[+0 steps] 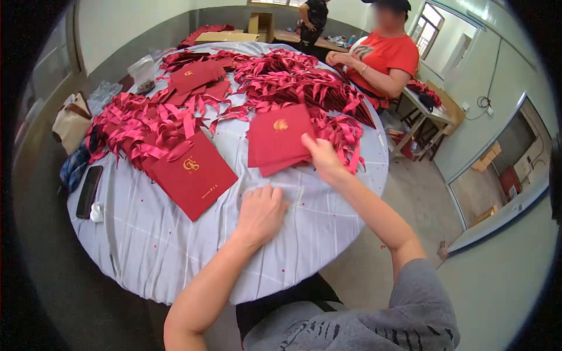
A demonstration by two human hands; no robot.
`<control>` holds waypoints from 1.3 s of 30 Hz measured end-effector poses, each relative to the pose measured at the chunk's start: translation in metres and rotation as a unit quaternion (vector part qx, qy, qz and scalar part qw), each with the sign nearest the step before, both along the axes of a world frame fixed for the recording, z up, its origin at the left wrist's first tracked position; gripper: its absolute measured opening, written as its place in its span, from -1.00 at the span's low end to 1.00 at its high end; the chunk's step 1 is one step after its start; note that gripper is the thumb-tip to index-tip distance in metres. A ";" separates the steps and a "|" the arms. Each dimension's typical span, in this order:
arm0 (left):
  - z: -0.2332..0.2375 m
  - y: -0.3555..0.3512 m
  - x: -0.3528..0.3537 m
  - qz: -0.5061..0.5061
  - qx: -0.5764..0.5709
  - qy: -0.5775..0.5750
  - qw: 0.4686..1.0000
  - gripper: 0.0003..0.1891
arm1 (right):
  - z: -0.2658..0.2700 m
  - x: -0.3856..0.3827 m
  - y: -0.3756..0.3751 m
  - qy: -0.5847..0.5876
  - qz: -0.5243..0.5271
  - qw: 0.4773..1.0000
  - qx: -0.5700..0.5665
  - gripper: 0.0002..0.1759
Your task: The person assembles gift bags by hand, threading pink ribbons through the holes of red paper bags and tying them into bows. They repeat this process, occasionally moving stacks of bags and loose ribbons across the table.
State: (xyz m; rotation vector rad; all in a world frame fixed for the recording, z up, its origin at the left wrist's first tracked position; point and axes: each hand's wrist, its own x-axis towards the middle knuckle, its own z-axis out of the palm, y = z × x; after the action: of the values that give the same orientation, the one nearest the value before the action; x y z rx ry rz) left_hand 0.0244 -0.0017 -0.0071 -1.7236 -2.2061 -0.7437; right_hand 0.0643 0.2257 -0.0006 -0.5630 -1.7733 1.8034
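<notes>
My right hand (pixel 323 157) grips the right edge of a red paper gift bag (pixel 281 136) with a gold emblem, its thumb on top. Under that bag lie more red bags, their lower edges showing. My left hand (pixel 261 215) rests on the cloth below them, fingers curled in; nothing shows in it, and its palm is hidden. To its left is a fanned stack of red bags (pixel 196 175) with gold lettering and pink-red ribbon handles (pixel 140 126).
The round table wears a pale striped cloth (pixel 146 251). Ribboned bags (pixel 298 82) heap across its far side. A phone (pixel 89 192) and crumpled white tissue (pixel 96 212) lie at left. A person in a red shirt (pixel 386 61) stands at the far right edge; another person (pixel 313 23) stands behind.
</notes>
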 end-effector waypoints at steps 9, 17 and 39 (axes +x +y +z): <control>0.000 -0.002 -0.001 -0.011 0.011 0.000 1.000 -0.75 | 0.007 -0.009 -0.010 -0.217 -0.180 0.842 0.460 -0.33; -0.001 -0.002 -0.001 -0.014 0.010 0.008 1.000 -0.75 | 0.019 -0.009 -0.016 -0.164 -0.150 0.914 0.339 -0.41; -0.002 -0.003 0.000 -0.009 0.003 0.007 1.000 -0.79 | 0.077 -0.047 -0.067 0.019 -0.040 0.792 0.609 -0.51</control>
State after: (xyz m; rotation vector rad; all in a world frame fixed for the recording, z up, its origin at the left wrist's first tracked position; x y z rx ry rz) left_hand 0.0245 -0.0044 -0.0088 -1.7430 -2.1790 -0.7401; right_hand 0.0173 0.1587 0.0763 -0.0349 -2.3368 0.3135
